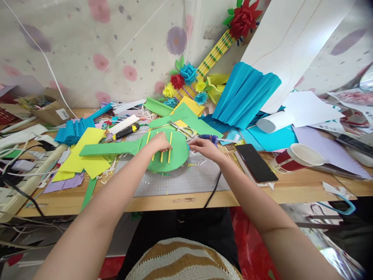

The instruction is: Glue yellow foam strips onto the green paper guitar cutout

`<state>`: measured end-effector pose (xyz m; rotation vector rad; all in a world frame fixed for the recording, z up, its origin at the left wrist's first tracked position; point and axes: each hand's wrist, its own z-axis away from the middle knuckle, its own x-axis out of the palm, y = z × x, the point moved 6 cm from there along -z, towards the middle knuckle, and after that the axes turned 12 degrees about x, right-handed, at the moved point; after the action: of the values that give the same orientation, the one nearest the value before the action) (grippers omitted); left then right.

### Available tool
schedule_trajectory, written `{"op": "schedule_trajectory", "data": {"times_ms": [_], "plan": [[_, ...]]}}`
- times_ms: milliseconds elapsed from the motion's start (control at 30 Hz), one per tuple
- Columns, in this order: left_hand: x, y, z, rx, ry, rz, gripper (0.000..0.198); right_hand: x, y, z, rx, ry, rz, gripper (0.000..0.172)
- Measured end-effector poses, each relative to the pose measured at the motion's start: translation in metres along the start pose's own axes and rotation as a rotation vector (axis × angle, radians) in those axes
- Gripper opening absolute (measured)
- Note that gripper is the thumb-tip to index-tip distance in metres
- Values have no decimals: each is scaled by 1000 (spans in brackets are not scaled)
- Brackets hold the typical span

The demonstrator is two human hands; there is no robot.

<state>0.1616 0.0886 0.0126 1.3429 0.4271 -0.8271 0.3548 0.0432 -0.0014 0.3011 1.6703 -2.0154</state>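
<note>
A green paper guitar shape (136,147) lies flat on the desk, its long neck (107,149) pointing left. Several thin yellow strips (169,153) cross its round body. My left hand (159,143) is over the body with its fingers closed, the tips down at the rightmost strip; what they grip, if anything, is hidden. Just off the body's right edge, my right hand (205,149) hovers with its fingers loosely apart, and I see nothing held in it. Behind it lies a dark blue glue gun (208,137). Metal scissors (184,129) rest at the body's far edge.
A grey cutting mat (175,184) lies under the green shape. Right of my hands are a phone (256,163) and a paper cup (294,157). A yellow-black cutter (126,131), yellow paper (84,153) and a power strip (32,175) are left. A flowered yellow paper guitar (214,54) leans behind.
</note>
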Motion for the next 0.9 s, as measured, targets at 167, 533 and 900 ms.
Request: {"op": "schedule_trajectory", "data": {"times_ms": [167,533,900], "plan": [[-6,-8,6,-20,51,240,35,-32,28,29,138,-335,150,32],[-12,-17,5,216,179,853,19,-79,65,-1,101,319,377,39],[-11,-22,13,209,117,736,27,-62,24,4,64,137,-380,47]]}}
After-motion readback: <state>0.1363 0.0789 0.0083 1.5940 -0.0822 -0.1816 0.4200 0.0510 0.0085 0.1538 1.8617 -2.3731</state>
